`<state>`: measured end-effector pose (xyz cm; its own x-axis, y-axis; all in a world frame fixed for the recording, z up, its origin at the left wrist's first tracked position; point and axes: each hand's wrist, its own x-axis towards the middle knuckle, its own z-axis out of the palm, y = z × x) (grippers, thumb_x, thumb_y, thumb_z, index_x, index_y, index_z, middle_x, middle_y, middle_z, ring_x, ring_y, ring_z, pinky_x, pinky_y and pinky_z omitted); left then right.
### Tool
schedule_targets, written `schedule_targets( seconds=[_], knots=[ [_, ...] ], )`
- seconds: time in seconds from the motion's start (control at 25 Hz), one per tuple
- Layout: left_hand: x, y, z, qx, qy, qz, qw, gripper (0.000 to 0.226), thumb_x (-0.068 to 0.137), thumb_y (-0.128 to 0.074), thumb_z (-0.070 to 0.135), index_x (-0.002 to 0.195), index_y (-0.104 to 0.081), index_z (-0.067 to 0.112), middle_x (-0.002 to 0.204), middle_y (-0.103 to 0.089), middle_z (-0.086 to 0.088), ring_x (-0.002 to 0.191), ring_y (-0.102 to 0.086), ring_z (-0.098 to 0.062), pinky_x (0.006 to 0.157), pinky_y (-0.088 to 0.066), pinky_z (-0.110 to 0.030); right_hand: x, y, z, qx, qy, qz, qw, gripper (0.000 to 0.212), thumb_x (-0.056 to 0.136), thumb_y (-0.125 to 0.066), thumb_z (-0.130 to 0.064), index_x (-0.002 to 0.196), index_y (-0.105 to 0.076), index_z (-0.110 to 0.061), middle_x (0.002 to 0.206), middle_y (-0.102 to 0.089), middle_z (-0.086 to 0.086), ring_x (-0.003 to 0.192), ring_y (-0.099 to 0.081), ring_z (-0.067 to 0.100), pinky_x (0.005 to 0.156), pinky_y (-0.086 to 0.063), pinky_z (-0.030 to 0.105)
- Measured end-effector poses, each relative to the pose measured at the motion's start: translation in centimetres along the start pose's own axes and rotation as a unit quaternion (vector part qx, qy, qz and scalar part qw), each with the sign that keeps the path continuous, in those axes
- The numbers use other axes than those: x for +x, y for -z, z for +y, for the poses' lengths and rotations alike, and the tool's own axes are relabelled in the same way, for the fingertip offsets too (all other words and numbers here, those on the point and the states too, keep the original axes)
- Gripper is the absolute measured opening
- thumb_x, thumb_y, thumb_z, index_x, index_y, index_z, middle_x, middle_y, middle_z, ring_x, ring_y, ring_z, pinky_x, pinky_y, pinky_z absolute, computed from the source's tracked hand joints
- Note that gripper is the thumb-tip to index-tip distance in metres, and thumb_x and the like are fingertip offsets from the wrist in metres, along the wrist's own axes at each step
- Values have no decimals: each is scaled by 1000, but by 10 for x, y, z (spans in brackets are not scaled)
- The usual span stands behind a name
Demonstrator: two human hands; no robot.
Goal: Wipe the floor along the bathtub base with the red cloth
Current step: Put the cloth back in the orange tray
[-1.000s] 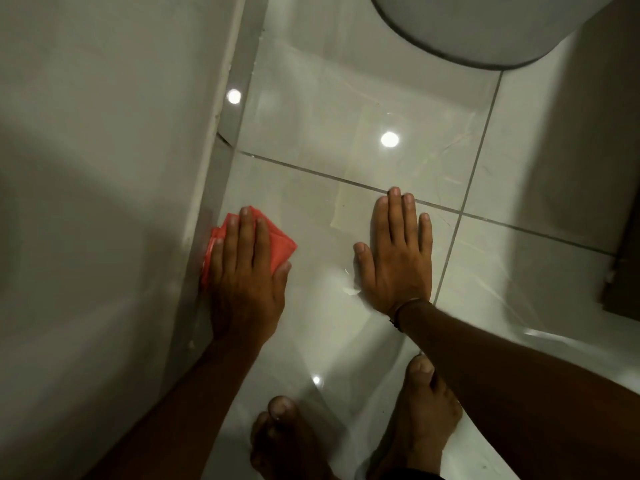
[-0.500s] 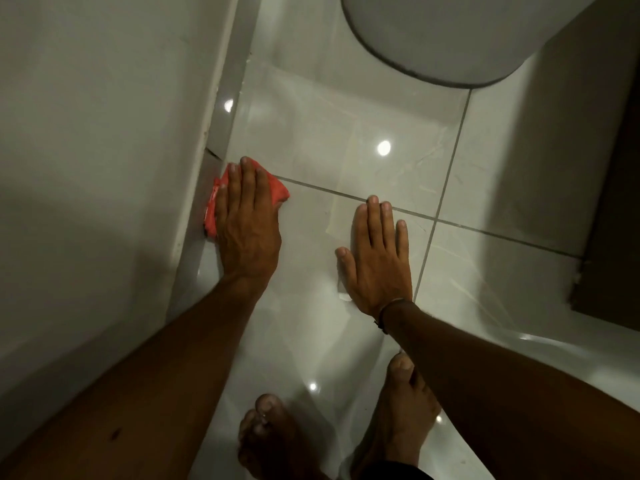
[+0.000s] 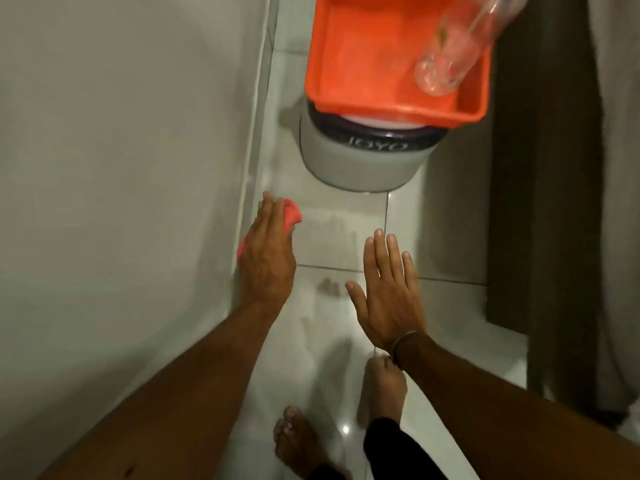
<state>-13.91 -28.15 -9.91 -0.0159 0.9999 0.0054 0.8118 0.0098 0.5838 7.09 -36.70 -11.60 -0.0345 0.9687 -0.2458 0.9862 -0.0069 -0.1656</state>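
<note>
Bathtub side (image 3: 121, 202): bounds the strip being wiped.
Floor tiles (image 3: 332, 244): glossy.
Right hand (image 3: 388, 292): flat, fingers spread, empty (likely bracing).
Left hand (image 3: 266, 258): pressing red cloth (image 3: 292, 216) against the tub base.

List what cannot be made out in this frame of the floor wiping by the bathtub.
- Red cloth: mostly hidden under the left hand; its full size and fold are unclear.
- Right hand: open, but whether it touches the floor cannot be told.
- Clear bottle in the orange tub: its top is cut off by the frame edge.
- White bucket: its contents are covered by the tub.
</note>
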Motion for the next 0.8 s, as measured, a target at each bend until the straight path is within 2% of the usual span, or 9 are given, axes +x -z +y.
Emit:
schedule_targets(
  seconds=[0.16,0.28,0.44,0.52,0.6,0.72,0.8],
  knots=[
    [113,41,82,-18,-48,60,997,51,109,-51,19,155,-47,-2,163,-46,-23,146,-51,-42,113,-51,-59,43,81,0,55,-11,52,997,77,112,-29,-51,172,-1,-13,182,7,8,168,9,27,135,-1,50],
    [195,53,134,-4,-77,99,992,52,111,-50,25,156,-45,-1,163,-46,-23,147,-51,-39,116,-47,-51,93,125,8,78,-2,90,993,76,111,-31,-49,172,-3,-12,182,3,10,168,6,28,136,-2,51],
    [282,26,177,105,-148,125,975,45,107,-57,16,149,-55,0,157,-53,-24,144,-55,-36,114,-51,-45,162,154,34,68,-23,115,991,79,109,-38,-48,172,-11,-8,182,-2,12,169,1,30,135,-9,55],
    [314,-1,188,156,-159,96,970,47,105,-54,9,151,-52,0,159,-50,-25,147,-52,-37,118,-47,-44,195,157,50,61,-29,110,992,81,109,-40,-49,172,-9,-8,182,-1,12,169,1,31,135,-9,57],
    [326,-33,188,195,-144,39,969,55,106,-51,11,158,-40,1,166,-40,-25,154,-41,-38,125,-36,-44,216,154,60,62,-46,108,991,83,107,-43,-49,172,-10,-9,182,-4,12,169,-1,31,135,-9,57],
    [322,-68,180,193,-118,-71,971,63,111,-54,24,165,-28,4,173,-25,-22,162,-21,-36,128,-9,-42,220,141,64,48,-26,94,994,83,106,-45,-49,172,-14,-8,181,-10,14,168,-7,33,134,-12,59],
    [313,-83,179,187,-91,-138,968,63,114,-40,39,166,-23,8,176,-18,-18,165,-9,-34,129,0,-44,216,134,66,34,-23,75,996,83,107,-43,-51,172,-15,-8,181,-13,15,168,-8,33,134,-11,59]
  ],
)
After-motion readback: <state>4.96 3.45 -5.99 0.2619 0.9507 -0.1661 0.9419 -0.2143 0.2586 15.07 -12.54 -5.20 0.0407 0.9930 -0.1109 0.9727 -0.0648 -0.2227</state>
